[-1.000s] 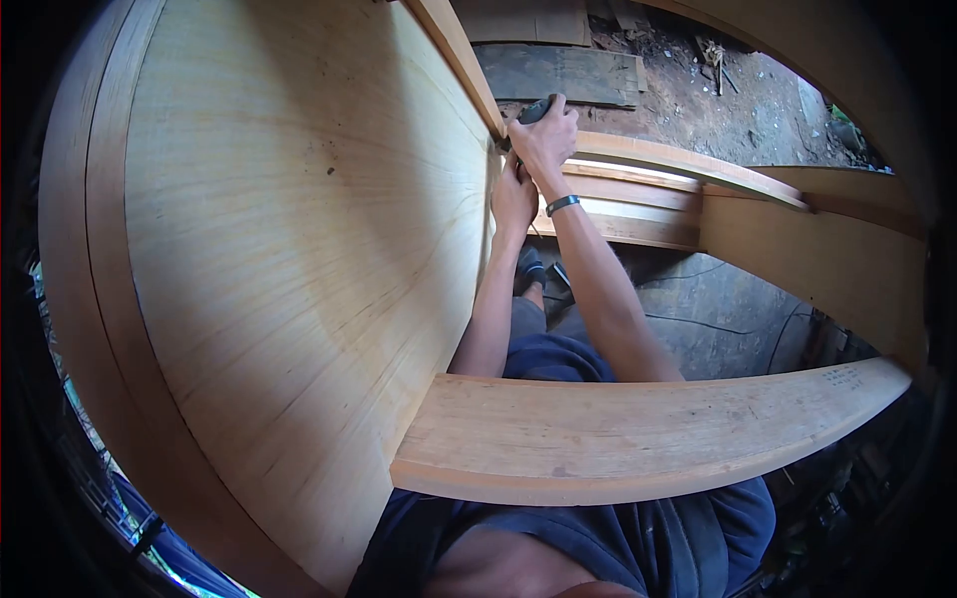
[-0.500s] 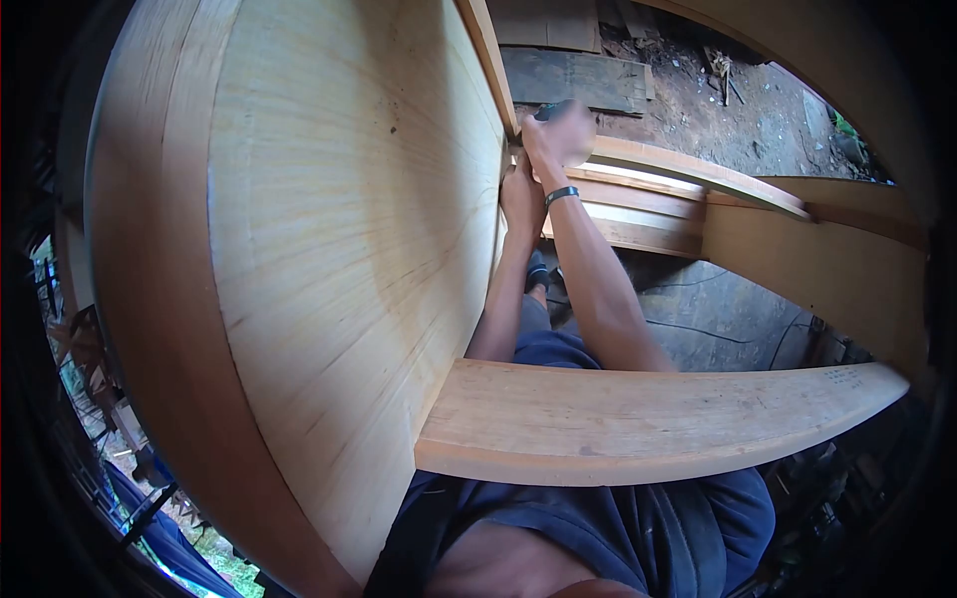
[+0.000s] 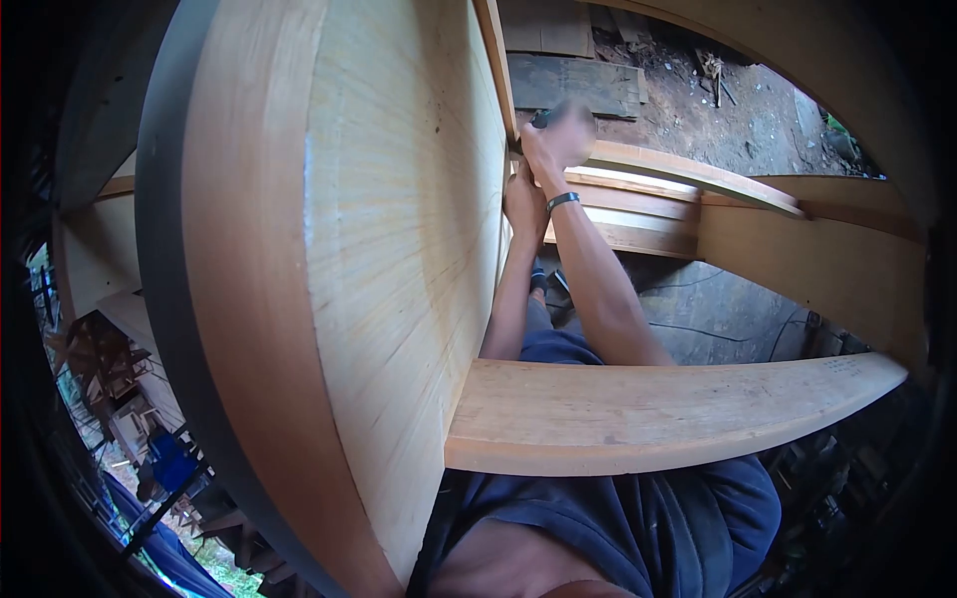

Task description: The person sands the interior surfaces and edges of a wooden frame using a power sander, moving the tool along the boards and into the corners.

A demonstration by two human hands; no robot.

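The person leans over a big wooden frame. A wide wood panel (image 3: pixel 399 249) stands on its edge on the left. A flat rail (image 3: pixel 648 414) crosses near the person's body.

Both arms reach to the far corner, where the panel meets a far rail (image 3: pixel 688 171). The right hand (image 3: pixel 560 142) is up at that corner, clenched around a small dark tool (image 3: pixel 543 118). The tool sits right in the corner, touching the wood. The hand looks blurry, so I think it is working the tool fast. There is a band (image 3: pixel 561 202) on that wrist.

The left hand (image 3: pixel 523 204) is just below, pressed close to the edge of the panel. I cannot tell if it holds anything or only steadies things.

I think the step now is work on that corner joint. A next move would need a firm grip on the tool. It would also need the low hand kept out of the tool's way.

Far off is a dirt floor (image 3: pixel 738 120).
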